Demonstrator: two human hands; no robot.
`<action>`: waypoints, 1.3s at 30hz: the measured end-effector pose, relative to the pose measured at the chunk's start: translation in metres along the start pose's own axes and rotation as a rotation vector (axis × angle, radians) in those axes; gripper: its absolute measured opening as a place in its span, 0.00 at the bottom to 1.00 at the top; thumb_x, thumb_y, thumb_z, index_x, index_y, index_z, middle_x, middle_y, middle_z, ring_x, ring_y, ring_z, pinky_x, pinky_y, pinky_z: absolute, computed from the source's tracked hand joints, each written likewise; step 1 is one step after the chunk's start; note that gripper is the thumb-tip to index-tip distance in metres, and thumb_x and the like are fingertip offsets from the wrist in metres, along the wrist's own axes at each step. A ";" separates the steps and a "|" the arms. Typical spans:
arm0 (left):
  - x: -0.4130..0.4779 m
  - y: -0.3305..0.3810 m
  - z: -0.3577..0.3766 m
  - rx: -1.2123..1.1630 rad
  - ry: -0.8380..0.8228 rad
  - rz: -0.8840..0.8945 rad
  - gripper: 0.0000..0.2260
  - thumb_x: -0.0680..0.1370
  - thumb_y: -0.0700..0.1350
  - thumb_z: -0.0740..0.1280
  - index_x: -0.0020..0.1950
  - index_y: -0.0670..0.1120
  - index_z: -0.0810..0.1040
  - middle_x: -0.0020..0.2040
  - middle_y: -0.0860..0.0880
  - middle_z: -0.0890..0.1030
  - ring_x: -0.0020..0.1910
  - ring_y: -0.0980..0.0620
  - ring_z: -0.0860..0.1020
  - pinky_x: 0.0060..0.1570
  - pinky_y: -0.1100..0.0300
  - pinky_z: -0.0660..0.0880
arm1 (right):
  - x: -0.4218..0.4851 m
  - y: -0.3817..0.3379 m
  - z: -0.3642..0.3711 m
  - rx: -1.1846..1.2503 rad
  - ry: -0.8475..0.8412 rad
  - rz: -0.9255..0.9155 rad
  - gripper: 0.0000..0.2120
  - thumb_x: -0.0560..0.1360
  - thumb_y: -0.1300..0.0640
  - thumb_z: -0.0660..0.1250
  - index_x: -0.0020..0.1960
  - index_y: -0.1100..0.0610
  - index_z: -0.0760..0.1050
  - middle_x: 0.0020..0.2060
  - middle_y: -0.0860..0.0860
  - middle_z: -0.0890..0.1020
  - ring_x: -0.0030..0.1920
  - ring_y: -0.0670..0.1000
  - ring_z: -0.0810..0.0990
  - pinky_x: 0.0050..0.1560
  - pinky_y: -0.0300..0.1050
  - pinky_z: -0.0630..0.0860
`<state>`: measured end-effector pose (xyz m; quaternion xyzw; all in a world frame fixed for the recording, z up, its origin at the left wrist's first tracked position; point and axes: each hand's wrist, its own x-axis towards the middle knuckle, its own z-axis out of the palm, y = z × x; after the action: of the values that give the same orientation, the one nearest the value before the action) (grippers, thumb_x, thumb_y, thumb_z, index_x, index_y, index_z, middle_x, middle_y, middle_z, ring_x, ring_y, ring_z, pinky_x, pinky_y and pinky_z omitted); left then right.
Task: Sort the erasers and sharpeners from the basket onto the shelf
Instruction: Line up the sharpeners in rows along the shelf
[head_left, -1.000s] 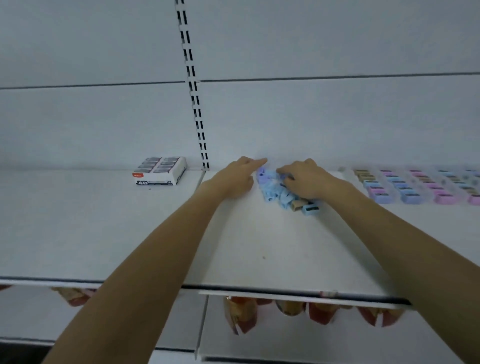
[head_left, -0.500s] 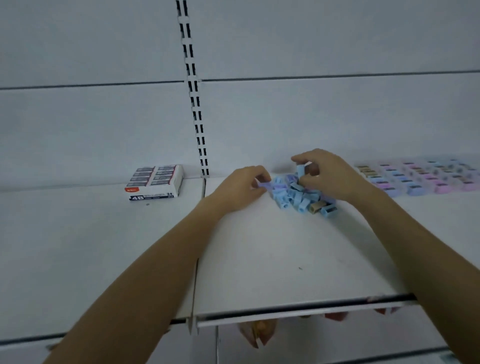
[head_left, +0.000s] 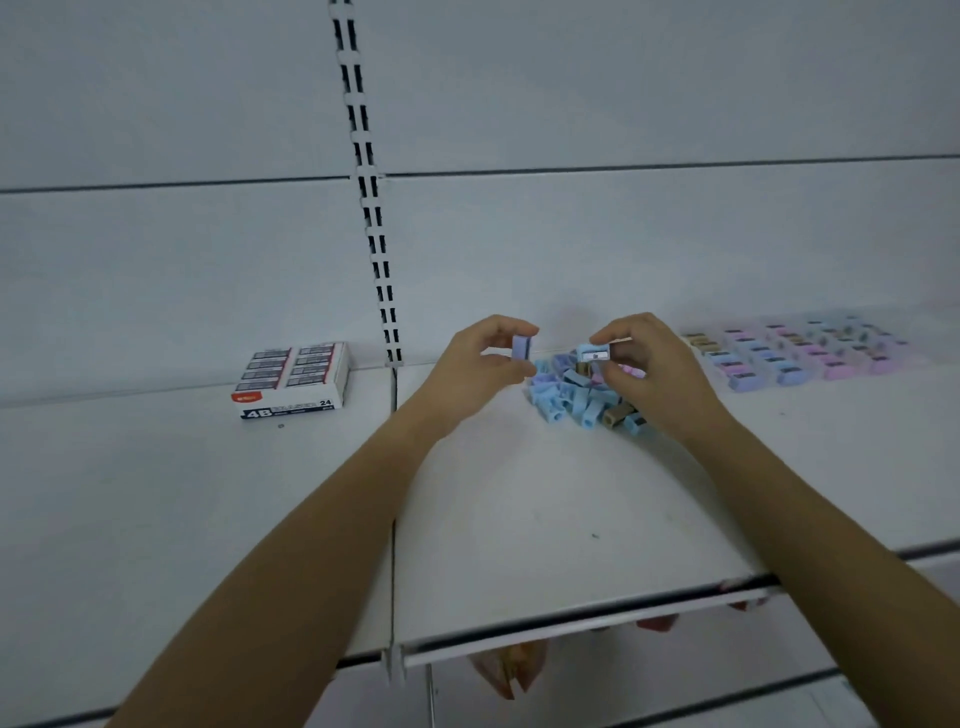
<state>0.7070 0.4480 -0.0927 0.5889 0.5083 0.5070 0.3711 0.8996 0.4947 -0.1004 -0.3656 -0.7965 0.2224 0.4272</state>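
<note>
On the shelf (head_left: 519, 519), the eraser box (head_left: 293, 379) sits rear left, the sharpener pile (head_left: 576, 402) mid-rear, and the sharpener rows (head_left: 795, 353) to its right. Above the pile, the left hand (head_left: 478, 371) pinches a sharpener (head_left: 521, 348) and the right hand (head_left: 654, 369) a second sharpener (head_left: 595, 354).

Both arms outstretched, left hand (head_left: 470, 375) and right hand (head_left: 655, 375) each in pinch grip.
</note>
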 end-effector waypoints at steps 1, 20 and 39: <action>0.000 0.001 0.000 -0.016 -0.005 -0.004 0.13 0.72 0.31 0.67 0.51 0.47 0.76 0.48 0.50 0.76 0.40 0.55 0.78 0.47 0.64 0.77 | -0.001 -0.001 0.000 0.016 0.009 0.017 0.10 0.73 0.68 0.65 0.49 0.55 0.72 0.50 0.51 0.74 0.48 0.52 0.80 0.46 0.36 0.75; -0.008 0.040 0.095 0.192 0.193 0.071 0.13 0.69 0.40 0.75 0.42 0.50 0.71 0.47 0.47 0.80 0.35 0.56 0.80 0.39 0.62 0.77 | -0.034 0.041 -0.108 -0.100 -0.062 -0.134 0.13 0.68 0.62 0.73 0.51 0.57 0.74 0.44 0.51 0.74 0.40 0.37 0.74 0.41 0.24 0.67; 0.011 0.042 0.299 0.280 0.173 0.144 0.11 0.70 0.42 0.74 0.38 0.52 0.72 0.40 0.58 0.78 0.27 0.60 0.71 0.39 0.63 0.72 | -0.095 0.133 -0.242 -0.067 0.006 0.238 0.17 0.66 0.45 0.72 0.36 0.59 0.74 0.28 0.50 0.73 0.29 0.46 0.69 0.31 0.30 0.65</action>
<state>1.0073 0.4738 -0.1127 0.6239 0.5604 0.5055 0.2031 1.1901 0.5158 -0.1082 -0.4722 -0.7531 0.2439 0.3878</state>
